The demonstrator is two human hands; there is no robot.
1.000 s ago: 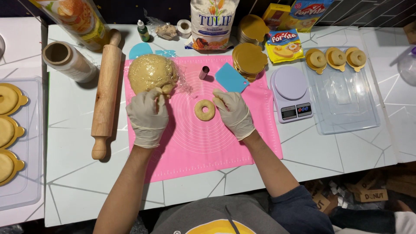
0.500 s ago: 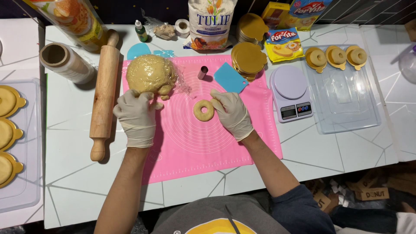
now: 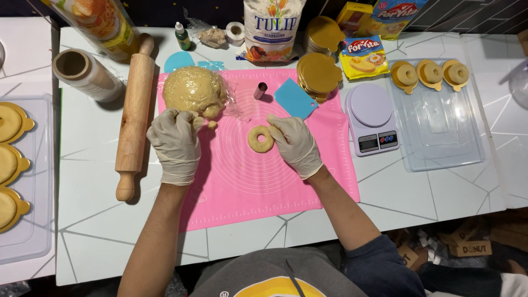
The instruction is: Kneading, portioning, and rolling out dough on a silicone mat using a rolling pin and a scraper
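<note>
A ring of raw dough lies on the pink silicone mat. My right hand, in a white glove, rests beside it with fingertips touching its right edge. My left hand, also gloved, sits at the mat's left edge, pinching a small bit of dough off the lower edge of the big dough ball, which lies on clear film at the mat's top left. A small metal cutter tube and a blue scraper lie above the ring.
A wooden rolling pin lies left of the mat, a film roll beyond it. A stack of gold boards, a kitchen scale and a clear tray with three rings stand right. A flour bag stands behind.
My left hand has slid left and up to the dough ball's lower edge and taken hold of a small piece. My right hand stays by the ring.
</note>
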